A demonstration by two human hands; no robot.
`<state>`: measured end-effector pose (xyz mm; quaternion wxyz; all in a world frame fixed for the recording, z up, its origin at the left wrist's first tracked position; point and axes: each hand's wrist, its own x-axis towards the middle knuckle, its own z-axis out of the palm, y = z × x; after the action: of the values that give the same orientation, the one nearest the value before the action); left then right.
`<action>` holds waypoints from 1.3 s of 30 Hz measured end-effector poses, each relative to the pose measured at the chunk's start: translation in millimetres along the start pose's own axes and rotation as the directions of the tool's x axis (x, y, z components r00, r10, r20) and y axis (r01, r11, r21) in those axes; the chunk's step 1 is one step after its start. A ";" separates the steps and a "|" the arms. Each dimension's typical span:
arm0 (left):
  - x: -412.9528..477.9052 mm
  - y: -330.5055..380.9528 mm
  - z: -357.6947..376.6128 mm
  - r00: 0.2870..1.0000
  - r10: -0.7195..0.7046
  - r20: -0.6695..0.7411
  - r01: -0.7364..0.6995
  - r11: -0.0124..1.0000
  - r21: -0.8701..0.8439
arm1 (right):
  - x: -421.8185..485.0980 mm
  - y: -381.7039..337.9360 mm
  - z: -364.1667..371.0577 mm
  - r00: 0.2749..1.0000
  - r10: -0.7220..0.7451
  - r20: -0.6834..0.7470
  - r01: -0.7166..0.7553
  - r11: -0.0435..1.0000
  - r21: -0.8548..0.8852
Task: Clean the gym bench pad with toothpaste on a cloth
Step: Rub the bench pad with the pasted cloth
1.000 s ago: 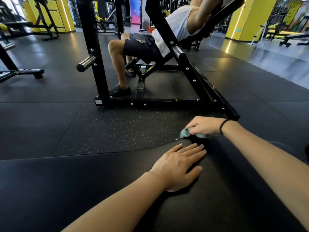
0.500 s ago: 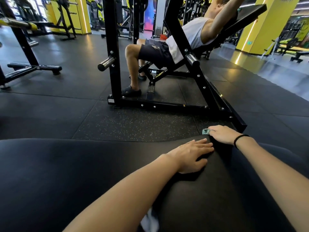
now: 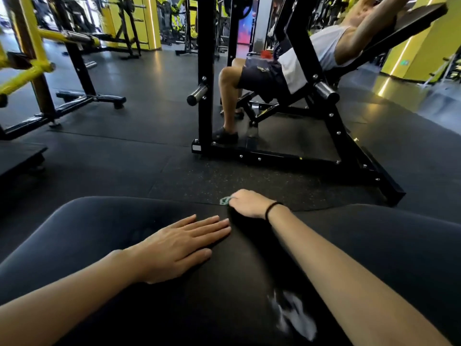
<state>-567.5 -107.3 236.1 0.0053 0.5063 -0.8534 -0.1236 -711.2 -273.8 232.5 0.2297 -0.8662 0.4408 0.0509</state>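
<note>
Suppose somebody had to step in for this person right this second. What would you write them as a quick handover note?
The left hand lies flat on the bench pad, fingers straight, holding nothing.
The right hand is at the pad's far edge and holds the green cloth, which is mostly hidden under it.
A white smear, probably toothpaste, sits on the near part of the pad beside the right forearm, not wiped in.
Done: the cloth is in hand and on the pad.
Left: probably rub the smear over the pad.
</note>
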 end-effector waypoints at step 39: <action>-11.4 -15.5 9.6 0.991 -0.018 -0.130 0.007 0.996 -0.085 | -48.1 70.4 -39.5 0.995 -0.083 -0.049 0.075 0.986 -0.149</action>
<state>-549.9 -102.6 224.8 0.0816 0.5180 -0.8421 -0.1261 -800.2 -291.3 256.7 0.1547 -0.8987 0.4072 0.0500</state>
